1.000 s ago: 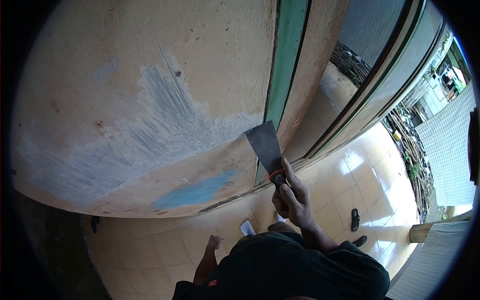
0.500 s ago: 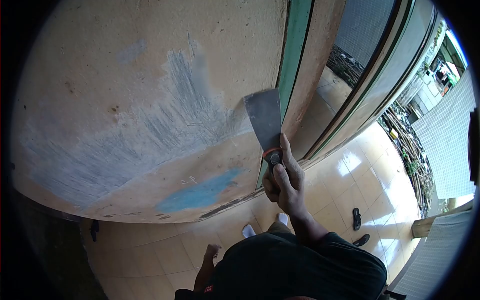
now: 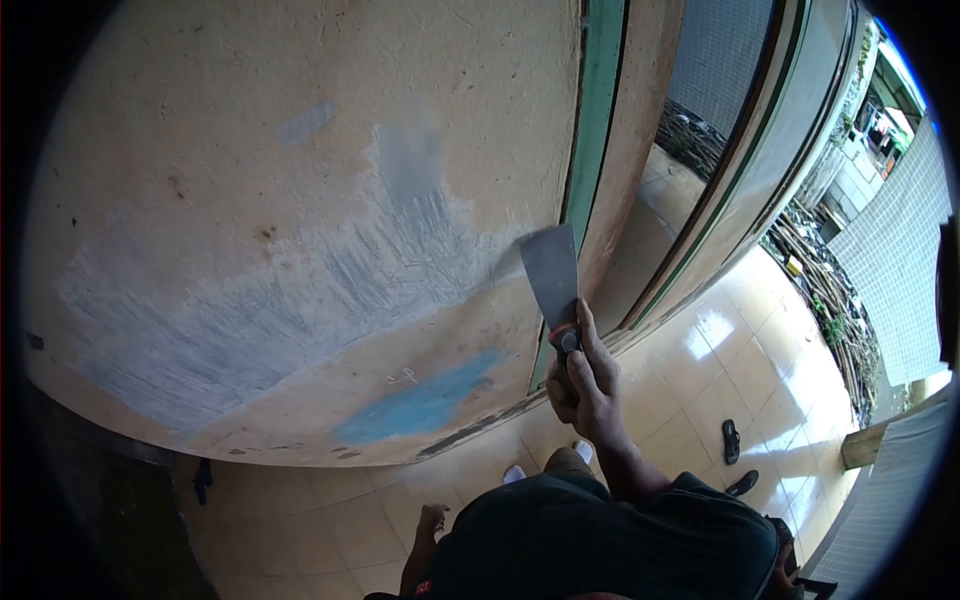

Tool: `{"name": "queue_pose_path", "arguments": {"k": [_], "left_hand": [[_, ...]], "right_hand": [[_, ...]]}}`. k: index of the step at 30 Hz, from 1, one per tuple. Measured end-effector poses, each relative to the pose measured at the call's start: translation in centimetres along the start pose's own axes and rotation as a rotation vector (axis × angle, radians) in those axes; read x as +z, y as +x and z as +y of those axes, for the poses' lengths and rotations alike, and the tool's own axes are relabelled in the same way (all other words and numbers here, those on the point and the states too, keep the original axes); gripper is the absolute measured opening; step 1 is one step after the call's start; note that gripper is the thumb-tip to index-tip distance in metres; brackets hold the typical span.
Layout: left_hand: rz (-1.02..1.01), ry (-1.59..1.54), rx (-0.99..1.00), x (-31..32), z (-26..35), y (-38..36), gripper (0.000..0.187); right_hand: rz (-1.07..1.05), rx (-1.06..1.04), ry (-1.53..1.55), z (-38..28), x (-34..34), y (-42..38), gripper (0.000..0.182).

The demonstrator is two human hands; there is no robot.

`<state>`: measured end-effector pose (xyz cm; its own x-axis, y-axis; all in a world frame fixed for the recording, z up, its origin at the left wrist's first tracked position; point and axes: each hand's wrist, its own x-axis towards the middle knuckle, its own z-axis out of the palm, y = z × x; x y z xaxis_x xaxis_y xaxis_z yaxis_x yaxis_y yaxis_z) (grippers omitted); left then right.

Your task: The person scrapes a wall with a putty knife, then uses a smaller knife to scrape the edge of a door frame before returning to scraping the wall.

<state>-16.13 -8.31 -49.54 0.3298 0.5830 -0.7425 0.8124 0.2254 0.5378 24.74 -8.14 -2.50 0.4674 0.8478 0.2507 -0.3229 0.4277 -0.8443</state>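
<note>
My right hand is wrapped round the dark handle of a putty knife, with a finger stretched up along it. The wide grey blade points up, its top edge at the beige wall beside the green frame strip. Left of the blade spreads a scratched whitish-grey area of wall. Faint pale scratches show just above the blade's edge. Low beside my body hangs my left hand, its fingers loosely bent and apart, with nothing visible in it.
A blue patch marks the lower wall. Glass panes stand to the right of the frame. On the tiled floor lie dark sandals. Piled sticks and pale netting are farther right.
The putty knife has moved down along the wall, and pale scratches now show above its edge. The view has shifted a little. My left hand still hangs low.
</note>
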Motion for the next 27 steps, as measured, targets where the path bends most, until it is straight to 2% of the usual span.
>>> {"name": "queue_pose_path", "arguments": {"k": [1, 2, 5, 8, 10, 11, 13, 14, 17, 20, 21, 24, 26, 27], "left_hand": [[0.021, 0.142, 0.23, -0.5, 0.5, -0.6, 0.029], [0.019, 0.14, 0.231, -0.8, 1.4, -0.4, 0.029], [-0.005, 0.087, 0.13, -0.5, 1.3, 0.4, 0.031], [-0.098, 0.291, 0.14, -1.3, 1.4, 0.4, 0.031], [-0.009, -0.245, -0.364, -1.9, 2.3, -0.1, 0.029], [-0.004, -0.24, -0.367, -2.5, 2.3, -0.2, 0.029], [-0.025, -0.116, -0.156, -2.3, 1.4, -0.3, 0.026], [-0.036, -0.113, -0.163, -2.1, 0.7, -0.7, 0.026], [-0.033, -0.229, -0.393, -2.4, 1.4, -0.6, 0.025], [-0.054, -0.252, -0.416, -2.5, 1.4, -0.9, 0.024], [-0.051, -0.243, -0.422, -2.5, 1.2, -1.0, 0.024], [-0.014, -0.173, -0.311, -2.2, 1.9, -0.3, 0.023], [0.006, -0.34, -0.304, -1.8, 2.4, -0.8, 0.023], [0.002, -0.344, -0.303, -1.6, 2.7, -0.4, 0.023]], "right_hand": [[-0.046, 0.041, 0.038, 0.3, -0.6, -0.2, 0.054], [-0.046, 0.042, 0.034, 0.6, -0.9, 0.0, 0.054], [0.018, 0.031, -0.037, 0.3, 0.1, 0.7, 0.053], [0.015, -0.06, -0.012, 0.4, 0.7, 1.2, 0.053], [0.002, -0.01, -0.01, 0.1, 0.0, 0.3, 0.053], [-0.043, 0.026, 0.045, 0.5, -0.9, -0.1, 0.053], [0.0, 0.053, 0.017, 0.4, -0.6, 0.3, 0.053], [0.044, 0.082, -0.015, 0.4, -0.4, 0.3, 0.052], [0.021, -0.007, -0.061, 0.4, 0.3, 1.0, 0.052], [0.011, -0.035, -0.079, -0.1, 0.2, 0.2, 0.052], [0.008, 0.019, -0.06, -0.2, -0.2, -0.4, 0.052], [0.0, 0.077, -0.039, -0.1, -0.3, -0.4, 0.052], [0.007, 0.105, -0.046, -0.4, -0.3, -0.3, 0.052], [-0.014, 0.043, -0.066, -0.9, 0.1, 0.5, 0.052]]}}
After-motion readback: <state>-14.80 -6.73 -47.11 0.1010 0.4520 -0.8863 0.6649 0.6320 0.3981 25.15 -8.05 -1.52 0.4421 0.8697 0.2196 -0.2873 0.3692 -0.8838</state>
